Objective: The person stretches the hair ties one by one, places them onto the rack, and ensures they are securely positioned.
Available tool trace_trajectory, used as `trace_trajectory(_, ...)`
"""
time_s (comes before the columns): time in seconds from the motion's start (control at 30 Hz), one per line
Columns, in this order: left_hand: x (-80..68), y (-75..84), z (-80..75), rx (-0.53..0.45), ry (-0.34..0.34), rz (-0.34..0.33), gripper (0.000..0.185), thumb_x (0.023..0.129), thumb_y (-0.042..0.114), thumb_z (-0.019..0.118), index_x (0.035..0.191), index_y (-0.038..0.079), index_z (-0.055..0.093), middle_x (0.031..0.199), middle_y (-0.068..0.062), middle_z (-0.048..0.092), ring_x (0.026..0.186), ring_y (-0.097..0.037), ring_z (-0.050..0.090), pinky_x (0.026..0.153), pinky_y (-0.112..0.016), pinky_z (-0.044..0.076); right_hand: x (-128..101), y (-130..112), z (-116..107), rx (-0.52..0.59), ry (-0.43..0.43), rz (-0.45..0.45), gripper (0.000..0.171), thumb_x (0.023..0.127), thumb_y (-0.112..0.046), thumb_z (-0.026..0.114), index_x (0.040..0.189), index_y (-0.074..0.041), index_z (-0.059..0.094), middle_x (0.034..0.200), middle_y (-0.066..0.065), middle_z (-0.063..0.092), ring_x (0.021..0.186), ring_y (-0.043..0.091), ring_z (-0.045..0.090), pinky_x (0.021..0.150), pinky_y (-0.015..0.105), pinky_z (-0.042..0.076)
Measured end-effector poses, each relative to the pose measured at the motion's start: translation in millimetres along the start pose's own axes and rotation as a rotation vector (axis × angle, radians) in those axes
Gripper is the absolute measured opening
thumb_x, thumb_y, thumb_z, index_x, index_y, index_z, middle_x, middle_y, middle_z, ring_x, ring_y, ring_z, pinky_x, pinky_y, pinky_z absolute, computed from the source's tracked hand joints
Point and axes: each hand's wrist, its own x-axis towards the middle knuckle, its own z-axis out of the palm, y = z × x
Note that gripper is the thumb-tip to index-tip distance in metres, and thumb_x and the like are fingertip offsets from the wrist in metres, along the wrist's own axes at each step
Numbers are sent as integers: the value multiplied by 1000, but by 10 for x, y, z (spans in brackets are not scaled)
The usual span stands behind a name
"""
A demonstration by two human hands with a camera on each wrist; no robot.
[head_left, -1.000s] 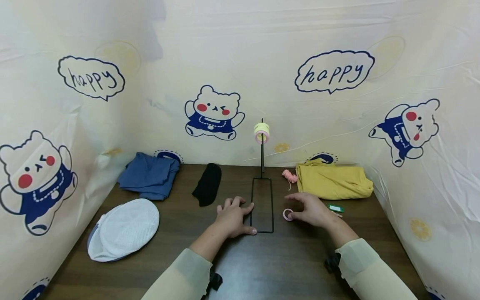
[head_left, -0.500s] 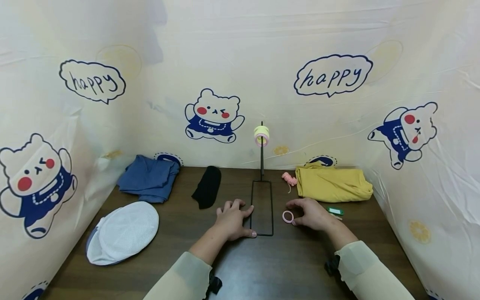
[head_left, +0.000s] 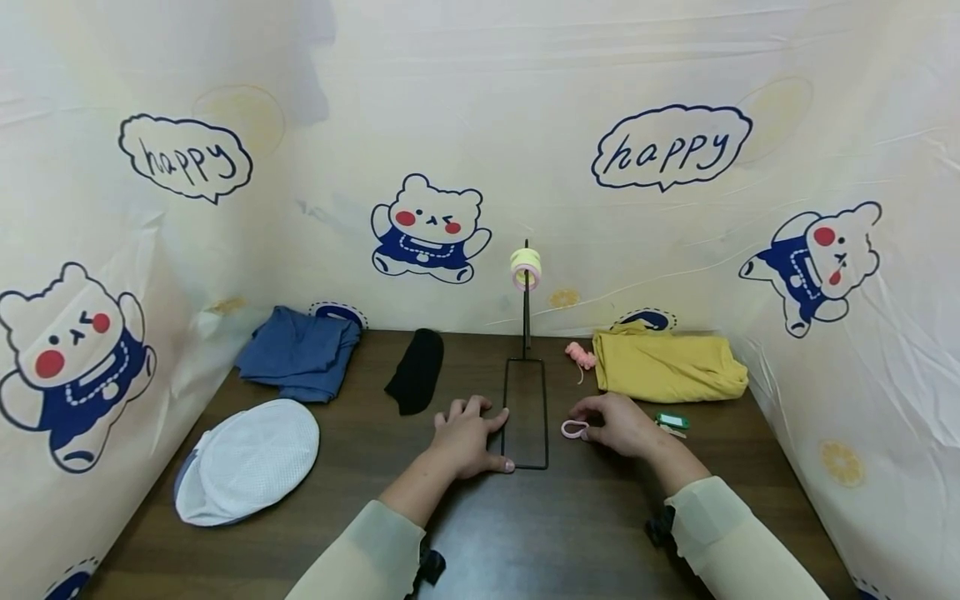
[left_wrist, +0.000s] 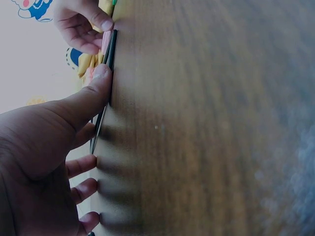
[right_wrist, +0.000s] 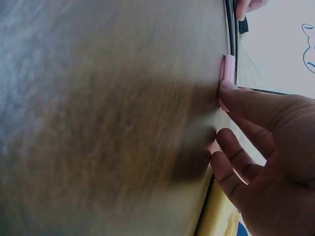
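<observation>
A black wire stand rises from a rectangular wire base on the dark wooden table; yellow and pink tape rolls hang at its top. My left hand lies flat beside the base, its thumb pressing against the wire. Just right of the base, my right hand pinches a small pink tape ring with thumb and finger, tipping it off the table. In the right wrist view the thumb touches the ring next to the wire.
Folded blue cloth, a black sock and a white mesh cap lie to the left. Yellow cloth, a pink knotted item and a green tag lie to the right. Printed curtain walls enclose the table.
The right hand's fingers have closed on the pink ring, which now looks tilted instead of lying flat. The left hand has stayed on the stand base.
</observation>
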Motion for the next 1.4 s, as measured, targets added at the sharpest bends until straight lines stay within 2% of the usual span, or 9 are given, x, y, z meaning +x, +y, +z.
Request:
trace_trajectory(0.13,-7,8,-9,1,-1,3,95,79,71,75,160,37,39,162,-4,33,141,-40,32,101,-58,31,-11,-19,-4,-10,16,3,20,91,-7,78,108,-17,76,96,-10,69,90,11,62,85,40,51)
trace_trajectory(0.3,-15,18,-26,-4,-4,-1,95,80,70,76,160,36,39,162,-4,33,142,-40,31,103,-59,30,-46,-62,-20,-9,45,0,18,94,-10,77,108,-20,76,97,-12,69,93,10,63,86,41,52)
trace_trajectory(0.47,-19,18,-29,-1,-2,-3,94,80,70,76,160,36,39,162,-4,33,142,-40,31,103,-59,30,-99,-158,-65,-6,110,-31,17,95,-10,76,109,-20,77,101,-11,70,96,11,64,89,43,53)
trace_trajectory(0.93,-10,25,-33,-7,-6,-7,94,79,70,76,160,36,40,163,-4,32,142,-40,30,102,-59,30,-149,-416,-201,-17,260,-220,20,93,-5,78,107,-20,79,102,-12,73,92,6,66,83,36,56)
trace_trajectory(1.17,-14,26,-31,-13,-7,-7,94,79,69,77,160,36,40,162,-4,33,142,-40,31,102,-59,30,-154,-591,-291,25,296,-267,24,92,-2,77,108,-20,78,104,-11,73,92,6,67,80,35,58)
trace_trajectory(1.4,-17,27,-38,-21,-7,-11,94,79,69,78,159,36,41,162,-4,34,141,-40,32,103,-59,30,-162,-788,-395,37,361,-394,23,90,-1,80,107,-17,78,105,-11,74,94,7,69,81,31,58)
